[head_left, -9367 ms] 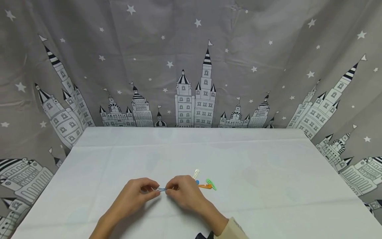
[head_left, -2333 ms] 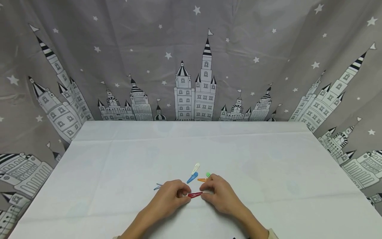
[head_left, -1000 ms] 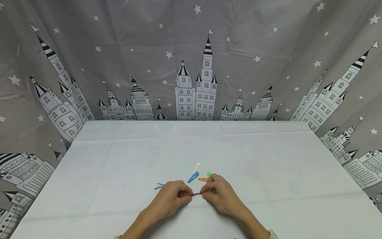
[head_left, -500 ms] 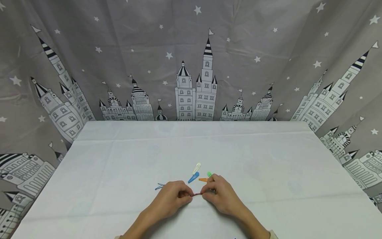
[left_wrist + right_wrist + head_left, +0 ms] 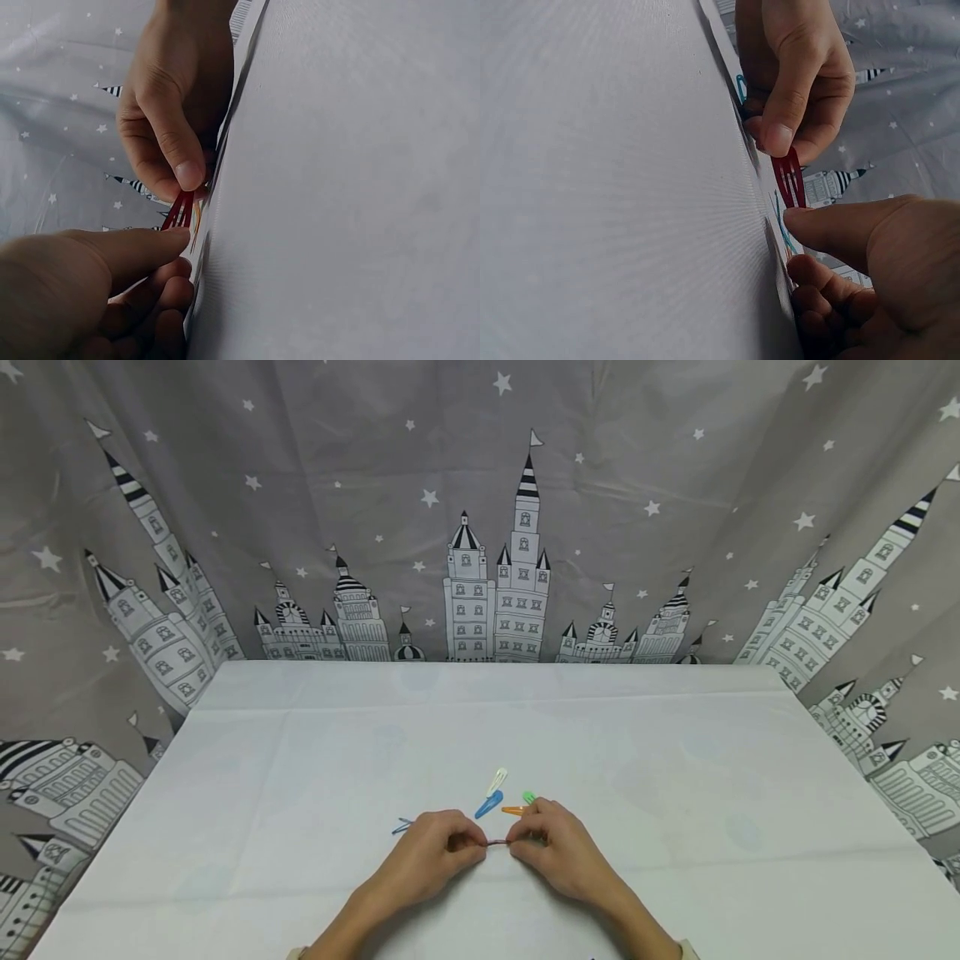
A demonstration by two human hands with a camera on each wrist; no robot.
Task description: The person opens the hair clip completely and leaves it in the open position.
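A red snap hair clip (image 5: 790,178) is stretched between my two hands, just above the white table. My left hand (image 5: 435,850) pinches one end between thumb and fingers. At the other end, the thumb and fingers of my right hand (image 5: 561,850) pinch it too. Edge-on in the head view, the clip shows as a thin dark line; its slotted face appears in both wrist views. To the left of my left hand lies a blue clip (image 5: 402,827) with its parts spread apart, partly hidden behind that hand.
Beyond the hands on the table (image 5: 300,760) lie a cream clip (image 5: 497,780), a blue clip (image 5: 489,803), an orange clip (image 5: 513,810) and a green clip (image 5: 529,797). My right hand partly covers the orange and green ones. A grey castle-print curtain (image 5: 345,452) hangs behind.
Earliest, both hands held a blue clip farther left; it now lies on the table and they hold the red one. Since 2.3 s ago the red clip has turned from face-up to edge-on.
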